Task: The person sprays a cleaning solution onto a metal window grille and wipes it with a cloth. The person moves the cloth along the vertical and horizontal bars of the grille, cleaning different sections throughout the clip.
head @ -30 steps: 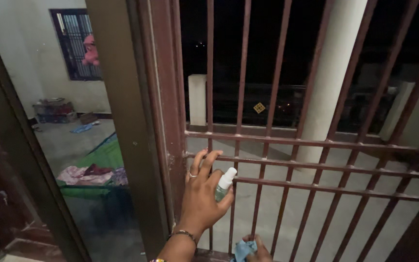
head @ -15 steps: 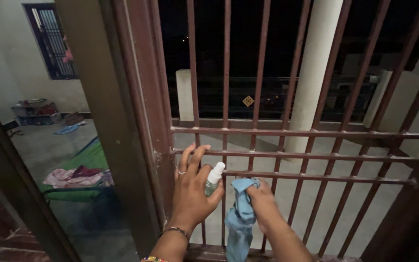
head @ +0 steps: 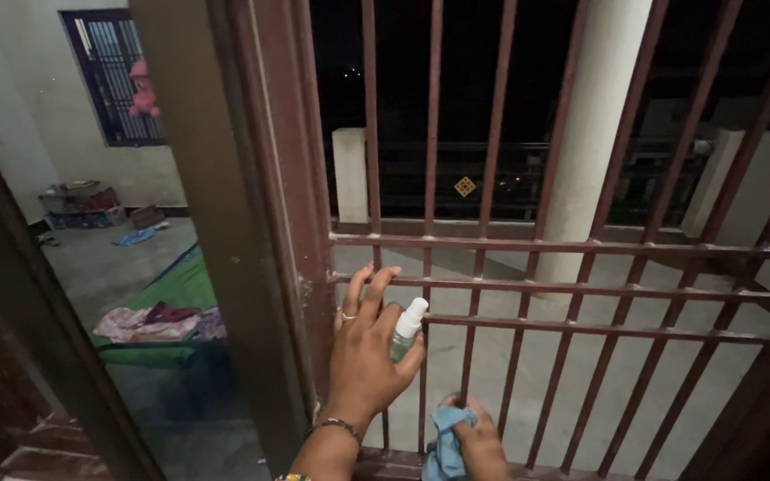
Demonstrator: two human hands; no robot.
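Clamped in the left hand [head: 363, 361]: small spray bottle [head: 407, 328], thumb and palm wrapped round the body, index and middle fingers raised, tips against a crossbar of the brown metal grille [head: 581, 289]. Ring on one finger, bracelet at the wrist. Right hand [head: 479, 441] shut round a bunched blue cloth [head: 446, 443], low in frame at about 6 o'clock, pressed near the foot of the upright bars.

Bottle sits just right of the door frame [head: 282, 223], at about 1 o'clock from the left palm, in front of the lower crossbars. Long axis near upright, tilted slightly right; white nozzle cap on top, pointing up toward 1 o'clock, at the bars. Clear greenish body mostly hidden by fingers.

Step in hand, as a guess: spray-and-wipe of the grille, with the cloth on the low bars and the bottle held ready. Next move would call for a finger set on the cap and the nozzle turned square to a bar; cannot tell which way the spray hole faces.

Around: white pillar [head: 594, 134] outside at 1 o'clock, dark sky behind. At 9 o'clock, through the gap left of the frame, green mat [head: 180, 289] with heaped clothes [head: 149, 322] on the floor, barred window [head: 113, 76] on the far wall, pink soft toy [head: 143, 89] hanging on it.
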